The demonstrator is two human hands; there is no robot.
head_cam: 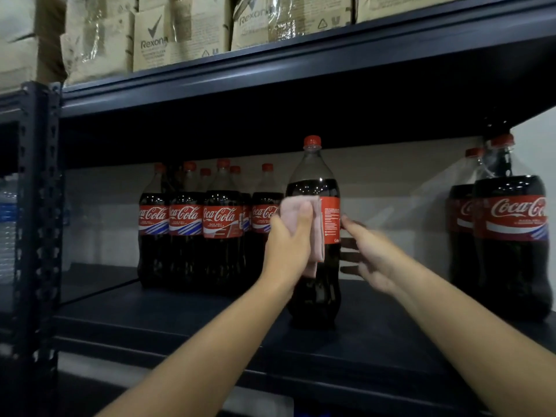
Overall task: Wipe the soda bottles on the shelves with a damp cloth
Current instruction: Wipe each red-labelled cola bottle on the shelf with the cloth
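We press a pink cloth (304,224) with our left hand (287,251) against the front bottle (314,236), upright mid-shelf (180,323); our right hand (368,254), fingers spread, touches its right side

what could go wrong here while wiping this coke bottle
1. The bottle stands alone near the front edge of the shelf. The left hand presses the pink cloth sideways on its label, so the tall bottle might tip or slide off.
2. The right hand only steadies it with loosely spread fingers, a weak hold if it rocks.
3. A topple leftward could knock the cluster of bottles beside it.
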